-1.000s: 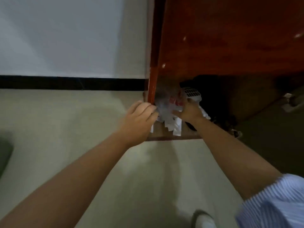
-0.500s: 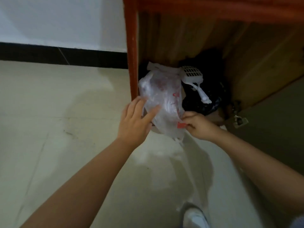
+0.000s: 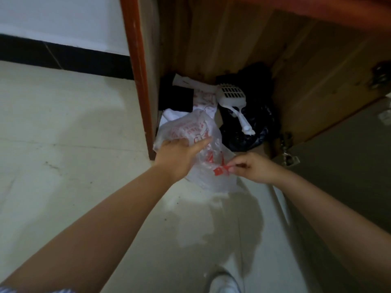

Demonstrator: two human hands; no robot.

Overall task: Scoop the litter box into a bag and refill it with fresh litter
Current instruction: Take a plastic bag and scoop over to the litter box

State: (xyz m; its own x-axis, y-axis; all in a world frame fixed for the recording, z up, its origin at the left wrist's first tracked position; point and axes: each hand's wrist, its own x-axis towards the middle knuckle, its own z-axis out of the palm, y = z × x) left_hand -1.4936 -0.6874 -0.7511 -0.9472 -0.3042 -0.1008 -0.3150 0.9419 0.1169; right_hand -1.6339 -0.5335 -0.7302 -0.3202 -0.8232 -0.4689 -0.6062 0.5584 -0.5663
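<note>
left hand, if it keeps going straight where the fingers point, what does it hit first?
The left hand already touches the translucent plastic bag, fingers pointing up-right into the cabinet. Straight on, it would push through more bag, then probably reach the black bag under the white scoop. Depth is unclear.

wooden cabinet (image 3: 243, 39), tiled floor (image 3: 63, 144), black baseboard (image 3: 63, 58), white shoe (image 3: 224, 282)

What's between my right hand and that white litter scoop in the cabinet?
Nothing solid. The scoop lies uncovered on a black bag, up and behind the right hand. That hand, though, is pinching the clear plastic bag, which the left hand also touches.
</note>
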